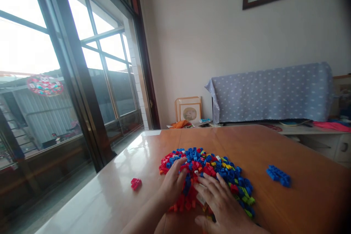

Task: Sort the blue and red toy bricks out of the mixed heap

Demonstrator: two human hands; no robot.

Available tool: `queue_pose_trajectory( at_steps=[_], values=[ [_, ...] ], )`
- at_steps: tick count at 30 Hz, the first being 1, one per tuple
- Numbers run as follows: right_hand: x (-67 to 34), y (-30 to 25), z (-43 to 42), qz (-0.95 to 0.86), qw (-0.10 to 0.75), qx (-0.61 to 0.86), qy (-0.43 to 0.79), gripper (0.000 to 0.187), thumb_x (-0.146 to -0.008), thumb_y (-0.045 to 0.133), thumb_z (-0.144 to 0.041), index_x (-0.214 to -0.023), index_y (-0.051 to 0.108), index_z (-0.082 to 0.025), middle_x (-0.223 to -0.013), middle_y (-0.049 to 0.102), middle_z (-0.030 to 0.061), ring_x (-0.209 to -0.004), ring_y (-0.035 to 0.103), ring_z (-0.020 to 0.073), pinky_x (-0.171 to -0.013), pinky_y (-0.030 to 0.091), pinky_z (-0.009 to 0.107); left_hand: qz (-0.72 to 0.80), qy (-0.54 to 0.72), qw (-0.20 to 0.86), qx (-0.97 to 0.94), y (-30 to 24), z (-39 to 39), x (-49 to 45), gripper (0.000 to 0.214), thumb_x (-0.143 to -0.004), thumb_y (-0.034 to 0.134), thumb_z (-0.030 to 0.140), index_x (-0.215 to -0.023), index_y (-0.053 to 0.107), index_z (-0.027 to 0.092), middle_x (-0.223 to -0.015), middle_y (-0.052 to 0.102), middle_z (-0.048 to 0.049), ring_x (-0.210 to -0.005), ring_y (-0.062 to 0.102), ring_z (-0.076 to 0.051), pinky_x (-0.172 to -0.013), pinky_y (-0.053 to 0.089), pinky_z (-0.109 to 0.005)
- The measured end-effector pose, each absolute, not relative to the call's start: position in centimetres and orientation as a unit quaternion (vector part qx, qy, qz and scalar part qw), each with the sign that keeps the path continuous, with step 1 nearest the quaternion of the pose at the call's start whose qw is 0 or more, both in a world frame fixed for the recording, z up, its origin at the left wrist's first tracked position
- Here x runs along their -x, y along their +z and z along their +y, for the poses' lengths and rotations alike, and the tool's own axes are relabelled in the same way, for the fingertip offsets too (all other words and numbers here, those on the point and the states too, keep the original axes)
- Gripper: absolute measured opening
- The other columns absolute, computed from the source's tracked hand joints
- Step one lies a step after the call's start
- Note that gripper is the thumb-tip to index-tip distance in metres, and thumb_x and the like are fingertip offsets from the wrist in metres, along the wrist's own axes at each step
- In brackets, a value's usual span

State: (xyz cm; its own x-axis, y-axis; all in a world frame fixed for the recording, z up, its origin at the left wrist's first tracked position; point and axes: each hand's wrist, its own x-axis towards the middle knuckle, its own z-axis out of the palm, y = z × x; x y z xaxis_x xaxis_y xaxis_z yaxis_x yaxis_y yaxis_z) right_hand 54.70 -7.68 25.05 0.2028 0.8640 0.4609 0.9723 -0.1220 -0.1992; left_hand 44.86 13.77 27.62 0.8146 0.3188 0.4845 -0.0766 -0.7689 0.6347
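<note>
A large pile of small plastic building blocks (196,155), mostly blue and red with some yellow, green and white, lies on the brown table. My left hand (172,182) reaches into its left side, thumb and forefinger apart, touching the blocks; the other fingers are partly hidden. Over the front right of the heap my right hand (219,198) lies palm down with fingers spread. Between the hands are red blocks (184,202) and a dark blue piece (187,184). Neither hand visibly grips a block.
A small red cluster of blocks (136,184) sits on the table (236,137) at left. Joined blue blocks (278,176) lie at right. Behind stand a framed picture (189,111) and a cabinet object under a blue dotted cloth (271,93). Glass windows line the left.
</note>
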Motion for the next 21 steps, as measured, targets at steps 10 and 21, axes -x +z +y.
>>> queue_pose_trajectory(
  at_steps=[10, 21],
  values=[
    [-55.7, 24.6, -7.3, -0.651, 0.217, 0.709, -0.164, 0.075, -0.084, 0.063, -0.067, -0.148, 0.049, -0.03, -0.151, 0.051, 0.0134, -0.137, 0.046, 0.0393, -0.114, 0.031, 0.066, 0.332, 0.289, 0.255, -0.861, 26.1, 23.6, -48.6, 0.063, -0.094, 0.043, 0.059, -0.134, 0.055, 0.011, -0.141, 0.054, -0.0247, -0.135, 0.047, -0.039, -0.113, 0.028, -0.056],
    [-56.5, 23.8, -7.2, -0.612, 0.211, 0.755, -0.107, 0.082, -0.078, 0.071, -0.061, -0.15, 0.044, -0.035, -0.16, 0.038, 0.0093, -0.144, 0.035, 0.0428, -0.116, 0.022, 0.073, 0.276, 0.267, 0.347, -0.856, 25.4, 22.3, -50.7, 0.06, -0.08, 0.056, 0.072, -0.1, 0.069, 0.017, -0.097, 0.072, -0.0088, -0.097, 0.065, -0.026, -0.086, 0.047, -0.035]
  ],
)
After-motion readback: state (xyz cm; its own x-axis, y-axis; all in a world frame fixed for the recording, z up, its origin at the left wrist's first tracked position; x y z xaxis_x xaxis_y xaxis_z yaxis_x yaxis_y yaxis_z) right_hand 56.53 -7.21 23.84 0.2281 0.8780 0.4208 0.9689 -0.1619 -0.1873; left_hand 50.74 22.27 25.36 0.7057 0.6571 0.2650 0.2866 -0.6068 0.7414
